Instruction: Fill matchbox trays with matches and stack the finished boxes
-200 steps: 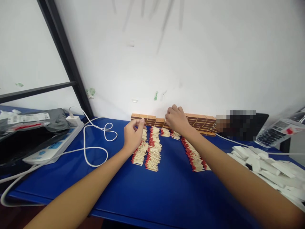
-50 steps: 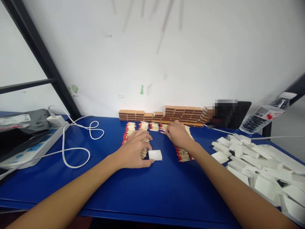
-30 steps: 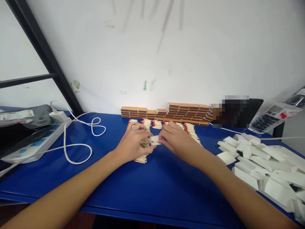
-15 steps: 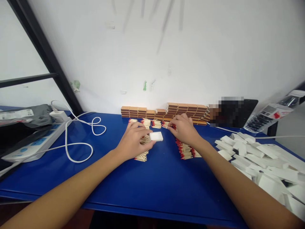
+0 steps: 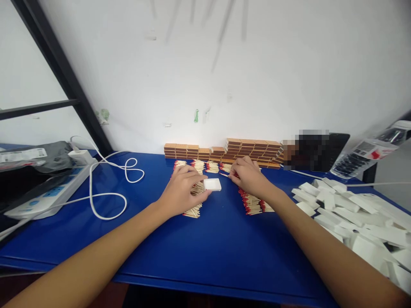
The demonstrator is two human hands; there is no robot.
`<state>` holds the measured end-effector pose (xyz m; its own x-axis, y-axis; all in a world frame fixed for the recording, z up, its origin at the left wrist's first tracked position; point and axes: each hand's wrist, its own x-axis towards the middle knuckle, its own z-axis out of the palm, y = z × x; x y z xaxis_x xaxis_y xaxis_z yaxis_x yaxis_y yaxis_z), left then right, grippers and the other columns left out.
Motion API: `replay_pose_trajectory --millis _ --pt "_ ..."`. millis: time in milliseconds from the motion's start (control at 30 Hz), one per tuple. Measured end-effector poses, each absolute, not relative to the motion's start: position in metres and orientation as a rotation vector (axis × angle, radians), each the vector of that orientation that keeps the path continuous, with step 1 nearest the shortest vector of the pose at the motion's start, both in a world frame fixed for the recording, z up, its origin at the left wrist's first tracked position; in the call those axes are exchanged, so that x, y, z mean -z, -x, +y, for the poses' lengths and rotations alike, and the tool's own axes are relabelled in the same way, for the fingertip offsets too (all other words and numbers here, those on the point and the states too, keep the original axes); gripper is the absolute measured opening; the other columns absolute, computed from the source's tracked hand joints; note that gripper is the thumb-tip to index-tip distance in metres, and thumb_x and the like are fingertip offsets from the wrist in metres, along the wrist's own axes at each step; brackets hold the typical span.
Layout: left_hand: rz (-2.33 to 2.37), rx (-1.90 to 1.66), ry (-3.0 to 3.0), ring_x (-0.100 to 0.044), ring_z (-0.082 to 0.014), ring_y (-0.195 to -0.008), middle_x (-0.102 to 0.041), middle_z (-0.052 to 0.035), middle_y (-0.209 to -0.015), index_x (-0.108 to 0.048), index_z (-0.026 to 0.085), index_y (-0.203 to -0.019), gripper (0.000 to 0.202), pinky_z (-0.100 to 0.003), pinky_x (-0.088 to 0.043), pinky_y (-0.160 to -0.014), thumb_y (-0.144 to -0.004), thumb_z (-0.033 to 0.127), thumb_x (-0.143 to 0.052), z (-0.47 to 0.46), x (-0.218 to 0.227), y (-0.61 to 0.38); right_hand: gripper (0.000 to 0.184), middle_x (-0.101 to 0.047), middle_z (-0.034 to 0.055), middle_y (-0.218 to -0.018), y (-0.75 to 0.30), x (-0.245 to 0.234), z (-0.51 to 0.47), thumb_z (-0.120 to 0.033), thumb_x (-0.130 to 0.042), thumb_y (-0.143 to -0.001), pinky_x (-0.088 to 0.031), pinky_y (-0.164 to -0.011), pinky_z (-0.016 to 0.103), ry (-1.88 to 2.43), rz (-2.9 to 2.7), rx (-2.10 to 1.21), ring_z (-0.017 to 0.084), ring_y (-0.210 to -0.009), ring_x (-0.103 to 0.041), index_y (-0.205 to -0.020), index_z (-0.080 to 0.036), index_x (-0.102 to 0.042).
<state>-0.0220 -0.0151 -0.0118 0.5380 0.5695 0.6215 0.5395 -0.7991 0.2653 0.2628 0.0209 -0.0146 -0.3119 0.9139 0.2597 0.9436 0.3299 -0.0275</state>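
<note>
My left hand [image 5: 183,191] pinches a small white matchbox tray [image 5: 212,184] between thumb and fingers; its hollow side faces up and looks bare. Under and beside that hand lie matches [image 5: 192,211] in a pile, partly hidden. My right hand [image 5: 249,176] is closed at the fingertips on a match [image 5: 224,174], which points left toward the tray. Just behind the fingers runs a row of red-tipped match bundles [image 5: 212,167]. Below the right wrist, another heap of matches [image 5: 251,202] lies on the blue table.
Stacked brown matchboxes [image 5: 253,148] line the wall. To the right are a heap of white trays [image 5: 353,214], a dark phone-like device [image 5: 334,152] and a tilted plastic bottle [image 5: 362,156]. On the left lie a power strip [image 5: 51,192] and a looped white cable [image 5: 123,205].
My right hand has drawn slightly back from the match row, and a match now shows at its fingertips. The left hand keeps its hold on the tray, nearly still.
</note>
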Motion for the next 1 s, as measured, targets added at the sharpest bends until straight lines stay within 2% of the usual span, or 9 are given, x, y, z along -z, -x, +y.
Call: replay_pose_trajectory --millis 233,400,567,800,1000 --pt "1.07 -1.131 -2.772 -0.069 -0.0301 -0.106 -0.08 -0.0036 -0.089 -0.081 0.022 -0.115 0.027 -0.051 -0.048 -0.101 -0.095 0.039 -0.081 -0.011 0.011 0.025 0.016 -0.071 0.0126 -0.11 -0.259 0.001 0.0 -0.027 -0.065 -0.102 -0.041 -0.093 0.044 1.405 -2.432 0.175 0.031 -0.11 -0.053 -0.088 -0.021 -0.068" --pt "1.229 -1.208 -2.721 -0.068 -0.0297 -0.107 -0.082 -0.0062 -0.102 -0.081 0.022 -0.119 0.03 -0.049 -0.049 -0.096 -0.092 0.035 -0.083 -0.007 0.009 0.029 0.009 -0.072 0.0124 -0.113 -0.246 0.004 -0.01 -0.023 -0.069 -0.1 -0.042 -0.093 0.045 1.369 -2.579 0.078 0.031 -0.114 -0.055 -0.091 -0.021 -0.071" --pt "1.25 -1.229 -2.685 -0.068 -0.0286 -0.105 -0.082 -0.0057 -0.101 -0.081 0.023 -0.119 0.03 -0.048 -0.049 -0.095 -0.092 0.035 -0.084 -0.005 0.008 0.03 0.004 -0.072 0.0103 -0.111 -0.25 0.006 -0.012 -0.023 -0.074 -0.096 -0.044 -0.099 0.048 1.432 -2.58 -0.004 0.031 -0.116 -0.056 -0.092 -0.022 -0.074" --pt "1.234 -1.175 -2.692 -0.068 -0.0289 -0.106 -0.081 -0.0065 -0.103 -0.082 0.023 -0.12 0.03 -0.048 -0.049 -0.095 -0.092 0.036 -0.083 -0.006 0.008 0.03 0.012 -0.072 0.0112 -0.107 -0.251 0.004 -0.013 -0.018 -0.068 -0.097 -0.047 -0.099 0.047 1.528 -2.573 -0.028 0.032 -0.114 -0.057 -0.086 -0.021 -0.071" --pt "1.229 -1.173 -2.697 -0.068 -0.0285 -0.105 -0.081 -0.0063 -0.105 -0.081 0.024 -0.122 0.032 -0.048 -0.05 -0.095 -0.092 0.035 -0.083 -0.006 0.008 0.03 0.016 -0.072 0.0114 -0.106 -0.247 0.005 -0.015 -0.017 -0.061 -0.098 -0.047 -0.097 0.047 1.438 -2.561 -0.059 0.03 -0.11 -0.058 -0.086 -0.022 -0.07"
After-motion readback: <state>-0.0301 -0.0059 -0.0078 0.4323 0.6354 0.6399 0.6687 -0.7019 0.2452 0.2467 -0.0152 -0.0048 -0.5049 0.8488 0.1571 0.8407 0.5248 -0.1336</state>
